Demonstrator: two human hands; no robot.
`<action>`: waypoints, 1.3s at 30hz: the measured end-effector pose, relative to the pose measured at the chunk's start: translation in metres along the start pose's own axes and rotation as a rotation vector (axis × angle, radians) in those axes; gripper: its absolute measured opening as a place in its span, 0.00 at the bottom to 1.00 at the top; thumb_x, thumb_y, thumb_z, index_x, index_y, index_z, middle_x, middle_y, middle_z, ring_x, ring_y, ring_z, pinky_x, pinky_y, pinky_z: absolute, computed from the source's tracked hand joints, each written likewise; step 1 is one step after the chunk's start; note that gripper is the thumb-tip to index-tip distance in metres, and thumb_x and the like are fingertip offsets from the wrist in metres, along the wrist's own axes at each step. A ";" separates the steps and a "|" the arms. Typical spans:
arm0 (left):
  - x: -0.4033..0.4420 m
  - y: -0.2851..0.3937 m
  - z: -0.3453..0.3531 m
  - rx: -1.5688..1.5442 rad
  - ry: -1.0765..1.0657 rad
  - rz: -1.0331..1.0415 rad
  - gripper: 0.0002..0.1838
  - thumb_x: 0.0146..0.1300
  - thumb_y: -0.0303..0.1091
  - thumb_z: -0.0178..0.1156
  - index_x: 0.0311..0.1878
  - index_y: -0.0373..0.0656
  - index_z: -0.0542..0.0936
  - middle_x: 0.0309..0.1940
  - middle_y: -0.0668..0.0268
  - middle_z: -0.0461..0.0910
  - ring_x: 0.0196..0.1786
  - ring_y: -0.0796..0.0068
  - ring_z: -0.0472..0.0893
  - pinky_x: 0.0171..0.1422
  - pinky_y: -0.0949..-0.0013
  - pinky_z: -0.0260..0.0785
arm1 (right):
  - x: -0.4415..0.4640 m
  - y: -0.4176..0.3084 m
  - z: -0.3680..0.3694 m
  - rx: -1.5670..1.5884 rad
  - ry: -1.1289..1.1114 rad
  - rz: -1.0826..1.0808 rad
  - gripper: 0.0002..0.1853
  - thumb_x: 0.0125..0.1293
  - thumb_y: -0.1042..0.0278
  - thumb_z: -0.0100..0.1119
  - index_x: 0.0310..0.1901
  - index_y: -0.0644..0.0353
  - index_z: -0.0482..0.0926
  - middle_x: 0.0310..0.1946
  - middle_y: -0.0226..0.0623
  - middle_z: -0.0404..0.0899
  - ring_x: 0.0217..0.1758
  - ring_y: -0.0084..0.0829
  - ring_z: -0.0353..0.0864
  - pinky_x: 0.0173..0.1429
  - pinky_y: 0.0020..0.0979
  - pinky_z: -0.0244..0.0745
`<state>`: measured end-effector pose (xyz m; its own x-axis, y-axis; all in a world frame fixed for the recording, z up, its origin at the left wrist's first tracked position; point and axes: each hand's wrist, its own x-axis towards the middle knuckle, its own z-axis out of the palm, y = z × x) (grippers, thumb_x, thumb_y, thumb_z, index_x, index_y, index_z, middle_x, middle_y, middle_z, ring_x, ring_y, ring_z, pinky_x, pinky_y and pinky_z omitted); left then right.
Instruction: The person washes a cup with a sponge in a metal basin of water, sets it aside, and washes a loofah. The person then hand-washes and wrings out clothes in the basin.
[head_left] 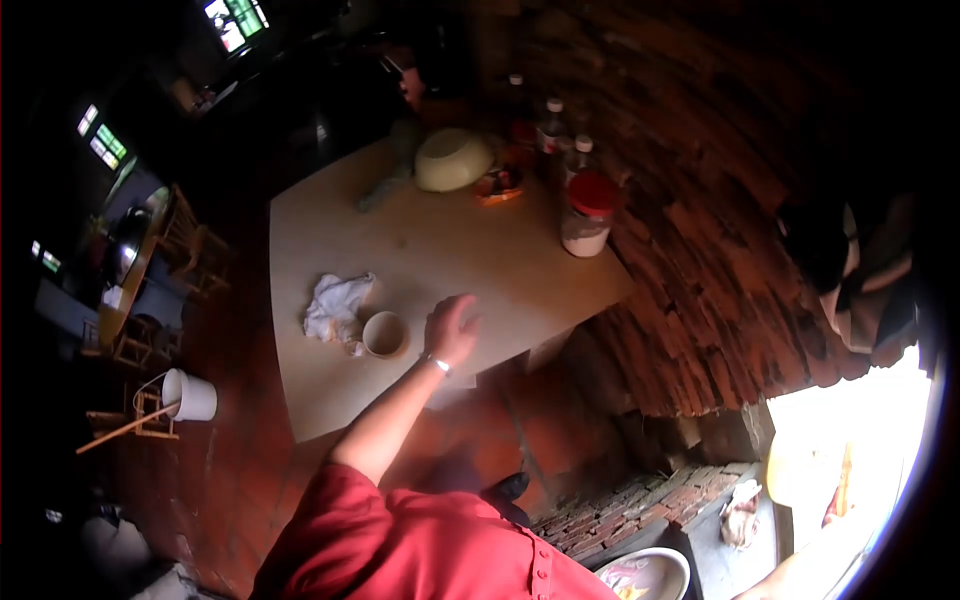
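Fingers (462,302) of the left hand (453,330) bend loosely at the table (500,260), their hold impossible to tell; glare hides the right hand. Slow, low movement best spares the nearby cup (384,336), beside the crumpled cloth (338,303).

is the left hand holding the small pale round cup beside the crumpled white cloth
No, the left hand is apart from the cup, with bare tan tabletop showing between them.

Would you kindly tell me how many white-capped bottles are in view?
2 clearly: one white-capped bottle just behind the red-lidded jar, another bottle farther back. A pale cap in the dark beyond may be a third.
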<state>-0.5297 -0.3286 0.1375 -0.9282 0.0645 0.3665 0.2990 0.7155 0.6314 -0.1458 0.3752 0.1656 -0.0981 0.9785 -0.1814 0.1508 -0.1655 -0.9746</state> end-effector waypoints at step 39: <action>0.311 -0.163 0.049 -2.107 -0.044 -0.640 0.07 0.61 0.36 0.66 0.31 0.48 0.77 0.24 0.72 0.76 0.32 0.71 0.75 0.39 0.65 0.66 | -0.441 0.037 0.285 -0.637 -0.949 0.060 0.13 0.65 0.75 0.56 0.50 0.71 0.78 0.29 0.41 0.83 0.28 0.29 0.85 0.33 0.27 0.78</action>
<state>-0.8776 -0.3909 0.1147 -0.9656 0.2283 -0.1247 -0.2530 -0.9356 0.2463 -0.3775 -0.0975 0.1718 -0.7360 0.4389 -0.5154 0.6250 0.1481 -0.7665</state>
